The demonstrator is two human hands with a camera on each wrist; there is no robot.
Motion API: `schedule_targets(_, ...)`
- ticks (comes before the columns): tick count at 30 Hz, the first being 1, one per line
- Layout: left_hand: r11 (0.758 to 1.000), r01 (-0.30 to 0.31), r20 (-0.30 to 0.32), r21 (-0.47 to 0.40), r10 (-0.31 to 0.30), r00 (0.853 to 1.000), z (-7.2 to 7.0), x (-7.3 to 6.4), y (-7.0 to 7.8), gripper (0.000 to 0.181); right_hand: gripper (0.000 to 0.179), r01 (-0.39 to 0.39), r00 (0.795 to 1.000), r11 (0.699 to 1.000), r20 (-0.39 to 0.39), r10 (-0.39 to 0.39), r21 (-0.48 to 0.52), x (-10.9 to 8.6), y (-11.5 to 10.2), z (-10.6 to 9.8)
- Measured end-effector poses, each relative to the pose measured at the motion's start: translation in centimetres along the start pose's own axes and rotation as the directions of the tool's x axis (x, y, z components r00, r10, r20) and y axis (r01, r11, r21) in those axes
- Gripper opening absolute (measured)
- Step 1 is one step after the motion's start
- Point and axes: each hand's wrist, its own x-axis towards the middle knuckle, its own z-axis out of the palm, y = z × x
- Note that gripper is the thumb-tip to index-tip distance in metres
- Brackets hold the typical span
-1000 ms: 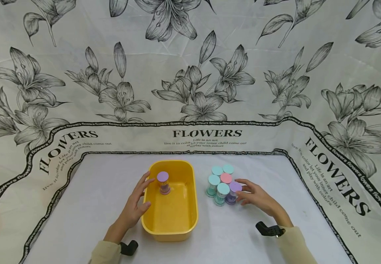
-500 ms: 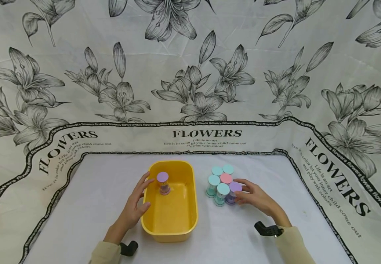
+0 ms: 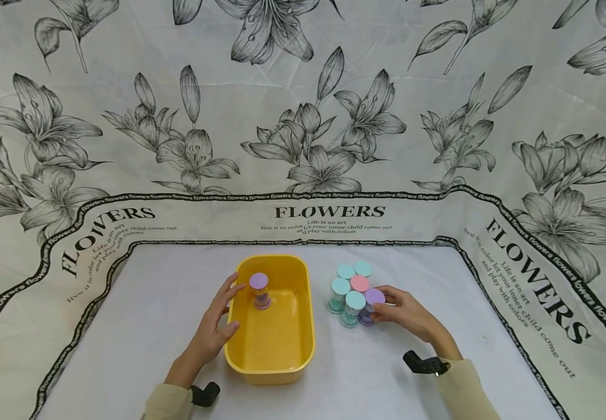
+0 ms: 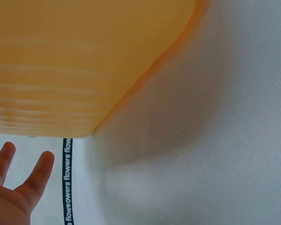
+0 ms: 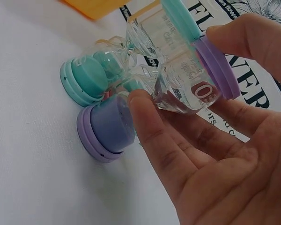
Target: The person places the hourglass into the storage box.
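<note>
In the head view, a purple-capped sand timer (image 3: 374,297) stands upright at the right front of a cluster. My right hand (image 3: 410,315) grips it, and in the right wrist view the thumb and fingers (image 5: 152,124) lie around its clear glass, with purple sand in the lower bulb. Teal sand timers (image 3: 354,302) and one with a pink cap (image 3: 359,283) stand packed beside it. My left hand (image 3: 213,326) rests at the left rim of a yellow basin (image 3: 270,373), fingers spread and holding nothing. Inside the basin stands another purple-capped sand timer (image 3: 260,286).
A white cloth (image 3: 387,373) covers the table. Behind and at both sides hangs a flower-printed fabric (image 3: 329,219) with black lettering. The basin stands left of the timer cluster, with a narrow strip of cloth between them.
My right hand has moved slightly left and its fingers have closed in around the purple sand timer. My left hand and the basin have not moved.
</note>
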Motion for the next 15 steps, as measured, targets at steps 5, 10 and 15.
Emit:
schedule_targets(5,1.000,-0.010,-0.004,0.002,0.010,1.000,0.07,-0.01,0.00,0.065,0.060,0.005,1.000,1.000,0.004,-0.005,-0.003,0.00,0.05,0.00)
schedule_targets(10,1.000,-0.015,-0.009,0.009,0.015,1.000,0.12,-0.01,-0.17,0.065,0.060,0.010,1.000,1.000,0.001,-0.010,-0.011,0.03,0.00,-0.04)
schedule_targets(15,1.000,-0.017,-0.004,-0.001,0.017,1.000,0.05,0.04,-0.29,0.066,0.059,0.005,1.000,0.999,-0.010,-0.005,-0.034,0.04,-0.07,-0.14)
